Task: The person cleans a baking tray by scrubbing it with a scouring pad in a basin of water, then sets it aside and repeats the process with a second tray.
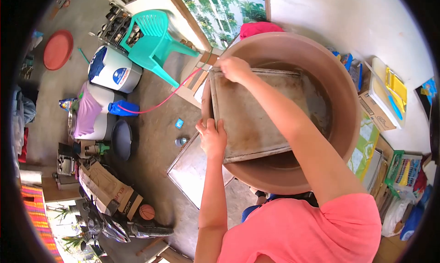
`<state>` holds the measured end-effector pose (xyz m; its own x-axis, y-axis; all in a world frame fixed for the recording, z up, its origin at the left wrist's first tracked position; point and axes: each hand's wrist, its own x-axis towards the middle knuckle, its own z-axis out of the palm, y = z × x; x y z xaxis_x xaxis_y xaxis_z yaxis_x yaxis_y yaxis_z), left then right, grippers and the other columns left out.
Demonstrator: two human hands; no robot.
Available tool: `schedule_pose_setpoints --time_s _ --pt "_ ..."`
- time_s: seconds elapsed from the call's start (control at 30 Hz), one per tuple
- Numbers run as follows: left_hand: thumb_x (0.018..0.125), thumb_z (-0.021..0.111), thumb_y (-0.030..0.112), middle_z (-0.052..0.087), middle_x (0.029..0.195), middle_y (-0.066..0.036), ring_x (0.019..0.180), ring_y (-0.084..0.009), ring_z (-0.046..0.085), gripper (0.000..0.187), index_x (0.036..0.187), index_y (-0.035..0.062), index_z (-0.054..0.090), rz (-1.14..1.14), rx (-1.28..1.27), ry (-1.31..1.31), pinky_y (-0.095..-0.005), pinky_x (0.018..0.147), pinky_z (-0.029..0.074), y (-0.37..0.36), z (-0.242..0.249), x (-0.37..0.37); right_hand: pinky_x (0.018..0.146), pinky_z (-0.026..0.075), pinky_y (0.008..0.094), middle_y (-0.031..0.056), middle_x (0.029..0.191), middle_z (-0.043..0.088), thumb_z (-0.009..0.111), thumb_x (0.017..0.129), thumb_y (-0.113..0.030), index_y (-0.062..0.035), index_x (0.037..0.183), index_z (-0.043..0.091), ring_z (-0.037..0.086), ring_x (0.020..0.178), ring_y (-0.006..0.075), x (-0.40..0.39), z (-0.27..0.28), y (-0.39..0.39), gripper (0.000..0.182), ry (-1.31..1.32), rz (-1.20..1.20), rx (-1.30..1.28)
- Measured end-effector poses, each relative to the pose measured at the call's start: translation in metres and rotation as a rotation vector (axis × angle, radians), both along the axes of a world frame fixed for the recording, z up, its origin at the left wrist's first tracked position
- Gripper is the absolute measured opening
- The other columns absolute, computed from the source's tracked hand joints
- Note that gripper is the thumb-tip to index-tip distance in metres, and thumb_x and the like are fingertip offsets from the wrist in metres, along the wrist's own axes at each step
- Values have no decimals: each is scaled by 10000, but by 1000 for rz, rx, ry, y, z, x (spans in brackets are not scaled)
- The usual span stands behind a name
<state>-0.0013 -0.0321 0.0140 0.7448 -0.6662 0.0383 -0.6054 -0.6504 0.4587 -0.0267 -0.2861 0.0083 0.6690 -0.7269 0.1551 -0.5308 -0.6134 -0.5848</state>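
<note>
A large brown plastic tub (341, 125) holds murky water. Tilted inside it is a shallow rectangular metal tray (256, 114), its surface stained brown and its left edge by the tub's rim. My left hand (212, 138) is closed around that left edge, fingers over the rim. At the tray's upper left corner, my right hand (234, 70) is bent into a fist; whatever lies in it is hidden. My right forearm crosses over the tray. A second, pale flat tray (192, 169) lies on the floor left of the tub, partly beneath it.
A green plastic chair (151, 43) stands at upper left, beside a white drum (121, 75). A pink hose (174, 95) runs toward the tub. On the floor are a black basin (123, 140), cardboard boxes (110, 185) and a motorcycle (112, 226). Boxed goods (380, 107) line the right wall.
</note>
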Motion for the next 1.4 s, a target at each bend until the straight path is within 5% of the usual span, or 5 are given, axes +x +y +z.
schedule_pose_setpoints --time_s 0.27,0.6,0.87,1.17,1.4 --pt "900 567 373 382 1318 -233 1021 -470 561 282 1003 111 551 -20 0 -46 -547 758 503 1 -1 -1 767 518 444 140 887 684 628 749 -138 -101 795 686 659 853 331 -218 -113 -95 82 163 -418 145" --pt "912 568 350 381 1322 -246 1039 -469 541 299 1020 71 569 -60 -59 -84 -538 799 471 6 -12 9 723 485 484 179 797 616 602 675 -20 -72 780 613 595 792 395 17 -25 38 118 -618 -181 -145" --pt "917 558 342 370 1335 -252 1057 -469 527 288 1010 70 563 -47 -31 -62 -535 798 466 5 -6 5 724 466 522 172 965 623 501 871 -144 -68 930 600 596 856 358 -200 -121 -37 138 74 -742 -126" --pt "916 568 337 374 1312 -270 1015 -477 537 309 1005 42 551 -109 -113 -53 -525 799 468 8 -17 14 813 453 476 215 982 612 413 928 -217 -22 940 565 570 957 389 -59 -58 98 248 -431 -267 -81" --pt "923 564 324 386 1291 -257 952 -470 561 296 990 36 545 -92 -78 -87 -508 779 472 5 -13 15 682 465 498 230 766 599 515 796 -83 -34 770 580 590 744 396 -166 -107 -8 86 -281 -816 189"
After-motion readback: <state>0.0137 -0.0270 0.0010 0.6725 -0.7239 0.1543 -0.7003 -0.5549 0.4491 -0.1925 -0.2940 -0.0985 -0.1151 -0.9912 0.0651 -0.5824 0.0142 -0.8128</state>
